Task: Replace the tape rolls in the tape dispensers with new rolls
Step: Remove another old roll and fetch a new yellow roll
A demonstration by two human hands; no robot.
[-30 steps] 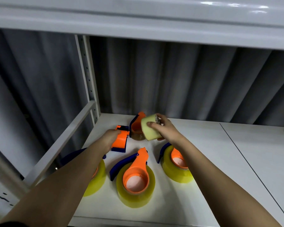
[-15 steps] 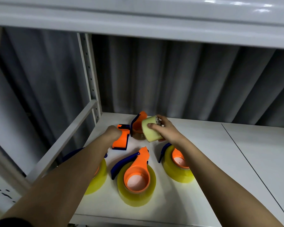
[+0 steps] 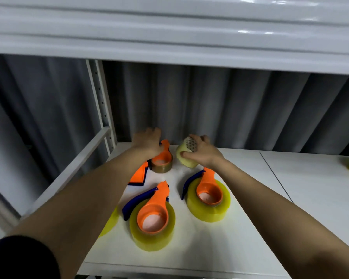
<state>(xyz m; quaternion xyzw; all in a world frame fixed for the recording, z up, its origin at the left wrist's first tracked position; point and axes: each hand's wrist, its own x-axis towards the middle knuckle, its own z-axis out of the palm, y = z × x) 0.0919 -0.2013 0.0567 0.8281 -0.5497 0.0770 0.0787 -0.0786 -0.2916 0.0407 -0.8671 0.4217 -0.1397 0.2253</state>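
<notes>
Right hand grip holding pale tape roll, left hand over far dispenser, grip unclear.

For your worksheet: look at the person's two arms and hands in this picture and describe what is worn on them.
Both forearms are bare. The left hand and right hand have no gloves, and no rings or watch are visible. A dark sleeve covers the left upper arm; no sleeve shows on the right.

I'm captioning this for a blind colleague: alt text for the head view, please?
A person's right hand grips a pale tape roll over a white shelf, while the left hand reaches an orange dispenser among others loaded with yellow tape.
</notes>
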